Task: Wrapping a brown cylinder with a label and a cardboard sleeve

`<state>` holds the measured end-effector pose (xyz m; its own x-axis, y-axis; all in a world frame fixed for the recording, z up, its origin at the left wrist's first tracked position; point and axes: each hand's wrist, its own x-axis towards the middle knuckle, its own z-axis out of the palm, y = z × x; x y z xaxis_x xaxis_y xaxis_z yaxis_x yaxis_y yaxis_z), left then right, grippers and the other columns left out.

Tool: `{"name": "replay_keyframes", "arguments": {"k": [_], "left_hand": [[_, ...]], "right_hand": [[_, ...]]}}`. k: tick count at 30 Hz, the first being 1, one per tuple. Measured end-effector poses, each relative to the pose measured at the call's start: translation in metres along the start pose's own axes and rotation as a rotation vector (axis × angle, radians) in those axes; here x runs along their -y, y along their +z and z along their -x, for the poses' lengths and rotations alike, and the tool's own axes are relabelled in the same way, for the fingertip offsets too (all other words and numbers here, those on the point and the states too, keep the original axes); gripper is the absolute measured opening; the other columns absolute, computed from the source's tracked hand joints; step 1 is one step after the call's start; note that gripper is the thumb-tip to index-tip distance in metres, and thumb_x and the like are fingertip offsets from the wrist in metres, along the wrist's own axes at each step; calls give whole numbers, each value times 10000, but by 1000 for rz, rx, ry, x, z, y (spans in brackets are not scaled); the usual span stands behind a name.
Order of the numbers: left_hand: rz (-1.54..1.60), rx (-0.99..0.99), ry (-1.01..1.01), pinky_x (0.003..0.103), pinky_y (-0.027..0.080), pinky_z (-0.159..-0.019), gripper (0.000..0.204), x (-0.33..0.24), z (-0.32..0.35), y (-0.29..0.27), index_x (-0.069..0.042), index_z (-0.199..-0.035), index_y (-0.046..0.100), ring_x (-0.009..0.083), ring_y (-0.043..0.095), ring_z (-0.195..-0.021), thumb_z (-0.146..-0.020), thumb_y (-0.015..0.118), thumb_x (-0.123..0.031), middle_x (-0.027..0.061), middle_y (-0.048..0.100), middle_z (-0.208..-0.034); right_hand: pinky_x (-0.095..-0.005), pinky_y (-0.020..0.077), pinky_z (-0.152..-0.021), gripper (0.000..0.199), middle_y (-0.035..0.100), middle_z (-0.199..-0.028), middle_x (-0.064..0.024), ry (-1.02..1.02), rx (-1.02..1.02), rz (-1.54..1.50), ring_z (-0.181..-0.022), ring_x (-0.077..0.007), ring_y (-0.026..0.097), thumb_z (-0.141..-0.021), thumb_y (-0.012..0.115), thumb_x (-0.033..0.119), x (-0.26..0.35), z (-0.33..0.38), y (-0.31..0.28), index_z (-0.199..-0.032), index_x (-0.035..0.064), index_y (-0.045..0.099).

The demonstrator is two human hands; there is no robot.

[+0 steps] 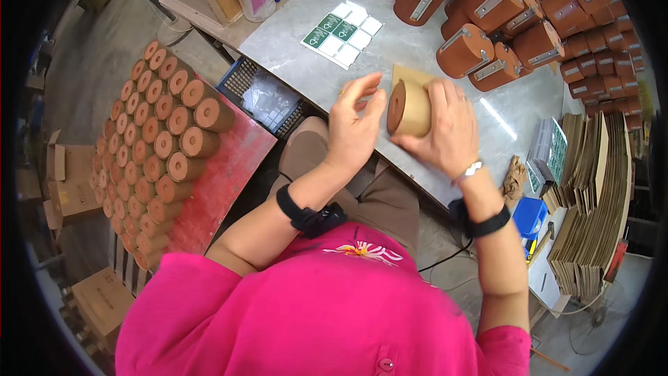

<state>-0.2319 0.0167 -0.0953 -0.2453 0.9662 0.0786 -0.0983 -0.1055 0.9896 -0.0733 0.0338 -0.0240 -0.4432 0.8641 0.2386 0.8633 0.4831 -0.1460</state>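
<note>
My right hand (449, 125) wraps round a short reddish-brown cylinder (413, 111) with a brown cardboard sleeve about it. The cylinder lies on its side at the near edge of the metal table (278, 31), its round end with a centre recess turned left. Behind it a flat piece of brown cardboard (403, 73) shows in part. Just left of the cylinder, my left hand (353, 125) hovers with bent fingers and thumb apart, holding nothing I can see. Farther back lies a sheet of green and white stickers (342, 33), some squares of it bare.
Many sleeved cylinders (165, 145) stand on a red board (240, 143) at left. A blue crate (233, 83) holds clear plastic bags. Reddish-brown cylinders with metal strips (466, 49) pile up at far right. Stacked cardboard strips (591, 237) and a blue box (530, 217) sit at right.
</note>
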Motion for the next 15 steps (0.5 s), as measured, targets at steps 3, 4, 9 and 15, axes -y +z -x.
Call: {"name": "replay_keyframes", "arguments": {"k": [3,4,9,15], "left_hand": [[52,77,-82,289,468,-976,297,-8,11,-19,34,-1243,602,168,613,-1121,-973,604,-92,96,653,-1204],[145,130,-164,293,463,-983,323,-12,15,-20,36,-1265,584,169,615,-1129,-971,611,-95,104,649,-1213],[306,263,-431,327,442,-1022,405,-17,14,-13,63,-1289,549,203,596,-1173,-965,637,-164,126,636,-1222],[560,391,-606,379,346,-1099,502,-9,-4,17,56,-1302,519,205,510,-1249,-944,674,-259,110,610,-1213]], "right_hand": [[-436,500,-854,775,599,-1052,-175,-40,179,-69,-1011,-363,601,-578,857,524,-28,-34,4,-1074,2,570],[-423,534,-806,792,655,-1004,-208,-12,201,-116,-947,-377,658,-619,810,628,-38,-42,5,-1047,-14,628],[-361,563,-736,806,717,-958,-219,347,647,-555,-866,-285,719,-695,742,687,-64,-80,6,-1070,-25,699],[-336,558,-721,808,720,-955,-183,416,648,-683,-836,-258,711,-729,693,710,-61,-76,7,-1076,-19,711]]}}
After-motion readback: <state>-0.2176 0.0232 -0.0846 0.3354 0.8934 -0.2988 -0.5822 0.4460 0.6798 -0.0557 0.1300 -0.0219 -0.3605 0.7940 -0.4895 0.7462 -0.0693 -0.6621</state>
